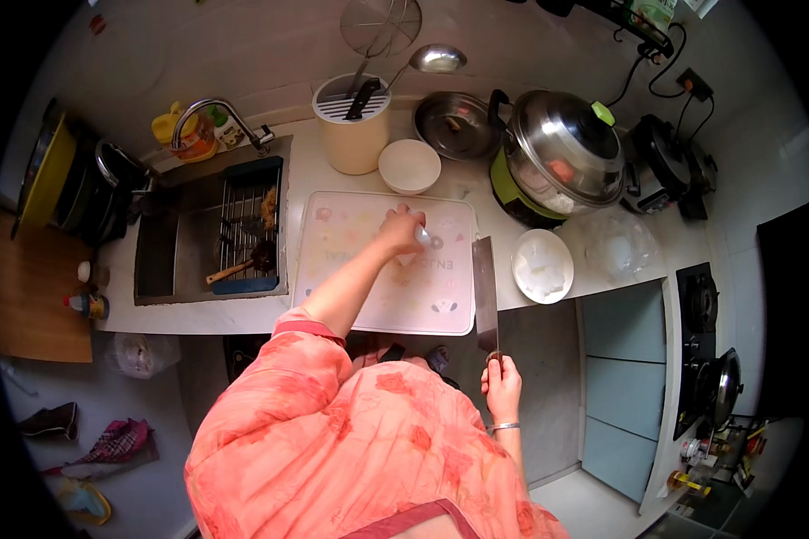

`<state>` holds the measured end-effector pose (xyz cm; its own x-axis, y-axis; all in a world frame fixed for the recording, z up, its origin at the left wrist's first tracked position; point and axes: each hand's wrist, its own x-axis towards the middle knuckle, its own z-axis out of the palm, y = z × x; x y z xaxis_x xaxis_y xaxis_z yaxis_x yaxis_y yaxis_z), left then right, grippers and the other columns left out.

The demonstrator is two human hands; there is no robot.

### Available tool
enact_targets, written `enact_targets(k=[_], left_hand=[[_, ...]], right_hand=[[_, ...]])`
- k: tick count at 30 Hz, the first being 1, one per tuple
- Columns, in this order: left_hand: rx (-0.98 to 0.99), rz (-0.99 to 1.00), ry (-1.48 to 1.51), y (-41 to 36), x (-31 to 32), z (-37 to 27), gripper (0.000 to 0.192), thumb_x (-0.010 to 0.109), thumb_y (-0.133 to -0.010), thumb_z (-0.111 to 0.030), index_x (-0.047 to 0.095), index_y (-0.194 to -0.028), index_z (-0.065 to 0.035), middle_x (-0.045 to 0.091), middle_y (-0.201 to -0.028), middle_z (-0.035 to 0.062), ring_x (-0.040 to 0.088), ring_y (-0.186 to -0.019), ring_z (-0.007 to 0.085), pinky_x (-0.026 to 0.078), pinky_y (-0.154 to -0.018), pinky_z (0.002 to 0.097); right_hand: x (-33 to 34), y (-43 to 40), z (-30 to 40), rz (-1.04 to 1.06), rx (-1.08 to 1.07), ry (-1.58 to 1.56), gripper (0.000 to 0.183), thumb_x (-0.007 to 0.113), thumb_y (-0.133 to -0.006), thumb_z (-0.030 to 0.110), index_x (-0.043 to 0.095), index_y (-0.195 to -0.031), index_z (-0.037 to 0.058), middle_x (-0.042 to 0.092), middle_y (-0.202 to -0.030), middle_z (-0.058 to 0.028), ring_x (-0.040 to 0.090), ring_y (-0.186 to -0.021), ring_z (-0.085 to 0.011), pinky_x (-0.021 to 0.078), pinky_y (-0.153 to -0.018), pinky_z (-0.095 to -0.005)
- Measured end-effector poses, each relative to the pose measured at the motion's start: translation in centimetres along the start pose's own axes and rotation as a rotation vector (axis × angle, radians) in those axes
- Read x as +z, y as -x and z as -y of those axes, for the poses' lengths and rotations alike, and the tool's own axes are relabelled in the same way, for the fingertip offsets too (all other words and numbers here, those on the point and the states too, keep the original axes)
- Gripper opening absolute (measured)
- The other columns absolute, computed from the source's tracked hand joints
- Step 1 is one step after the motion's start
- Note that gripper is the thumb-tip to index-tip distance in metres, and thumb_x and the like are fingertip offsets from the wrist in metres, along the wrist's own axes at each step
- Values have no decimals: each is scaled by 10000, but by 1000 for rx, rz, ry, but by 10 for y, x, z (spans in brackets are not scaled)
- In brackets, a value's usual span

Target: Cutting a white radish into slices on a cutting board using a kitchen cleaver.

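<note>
My left hand [403, 229] is over the pale printed cutting board [350, 269], fingers curled around a small whitish, translucent piece of food [423, 235]. Just below the fingers another pale piece [406, 258] shows on the board. My right hand [501, 387] grips the handle of a cleaver [485, 290] in front of the counter. The cleaver's broad blade points away from me, beside the board's right edge. To the right of the blade, a white plate [543, 296] holds several white chunks; what food they are I cannot tell.
A white bowl [410, 166] and cream knife holder [352, 145] stand behind the board. Back right are a metal pan [455, 128] and a lidded electric pot [559, 148]. A plastic bag [620, 246] lies right of the plate. The sink [175, 236] with its rack is left.
</note>
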<state>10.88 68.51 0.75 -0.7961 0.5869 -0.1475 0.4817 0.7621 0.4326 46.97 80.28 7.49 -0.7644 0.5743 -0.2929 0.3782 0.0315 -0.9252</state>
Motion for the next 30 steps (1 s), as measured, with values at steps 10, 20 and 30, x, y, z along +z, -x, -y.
enact_targets(k=[10, 20, 30], left_hand=[[345, 397, 163, 30, -12, 56, 540, 798, -573, -212, 580, -1063, -145, 492, -1215, 168, 524, -1067, 368, 465, -916, 398], [-127, -263, 543, 154, 50, 47, 956, 799, -724, -192, 230, -1435, 100, 375, -1425, 281, 429, -1302, 358, 409, -1037, 432], [-211, -272, 1048, 184, 67, 6, 863, 560, -803, -23, 74, -1516, 5, 208, -1546, 261, 297, -1412, 250, 338, -1063, 292]], right_hand=[[4, -16, -1, 80, 13, 29, 226, 516, -997, 268, 559, -923, 58, 528, -634, 20, 450, -479, -41, 371, -429, -207], [40, -38, 0, 288, 185, -24, 242, 525, -990, 267, 585, -975, 33, 562, -632, -7, 511, -497, -72, 418, -464, -243], [79, -44, 1, 354, 42, 276, 272, 530, -967, 267, 578, -953, 0, 607, -640, -134, 617, -604, -289, 469, -582, -395]])
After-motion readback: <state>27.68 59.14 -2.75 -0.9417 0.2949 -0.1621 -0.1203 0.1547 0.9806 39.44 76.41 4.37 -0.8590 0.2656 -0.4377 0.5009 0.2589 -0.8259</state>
